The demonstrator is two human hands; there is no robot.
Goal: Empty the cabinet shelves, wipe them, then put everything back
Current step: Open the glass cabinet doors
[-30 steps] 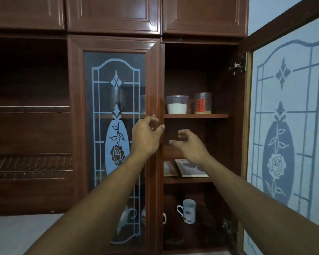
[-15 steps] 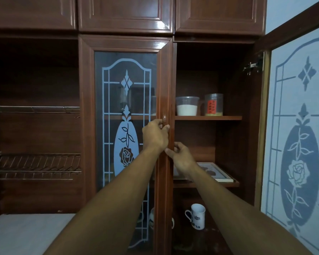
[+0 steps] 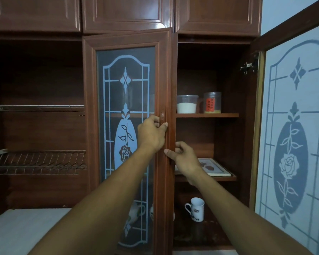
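Hands apart: left hand (image 3: 151, 135) pinches knob (image 3: 162, 114) on door (image 3: 125, 80); right hand (image 3: 185, 157) grips door edge, 5 o'clock of left

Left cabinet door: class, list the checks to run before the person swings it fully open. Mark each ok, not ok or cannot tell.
1. Left hand pinches the left door by its knob: ok.
2. Right hand grips that door's free edge: ok.
3. Left door unlatched, ajar: ok.
4. Right door swung clear: ok.
5. Items behind the frosted glass clear of the door: cannot tell.
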